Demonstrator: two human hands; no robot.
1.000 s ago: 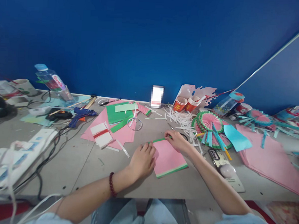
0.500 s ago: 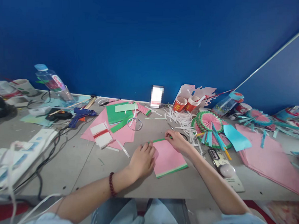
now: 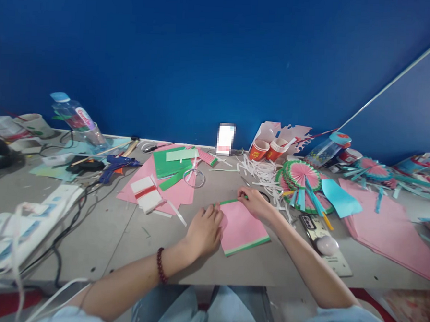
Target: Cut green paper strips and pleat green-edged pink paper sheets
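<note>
A pink paper sheet (image 3: pixel 242 226) with green strips along its far and near edges lies flat on the grey table (image 3: pixel 124 233) in front of me. My left hand (image 3: pixel 204 230) rests on its left edge, fingers curled and pressing the far left corner. My right hand (image 3: pixel 253 201) pinches the far green edge of the sheet near its right corner.
Finished pink-and-green paper fans (image 3: pixel 300 177), white paper shreds (image 3: pixel 259 170) and red paper cups (image 3: pixel 268 149) lie to the right. A phone (image 3: pixel 314 225) sits by my right forearm. Pink and green sheets (image 3: pixel 167 175), a blue glue gun (image 3: pixel 117 165), a water bottle (image 3: pixel 76 117) and cables (image 3: pixel 63 230) fill the left.
</note>
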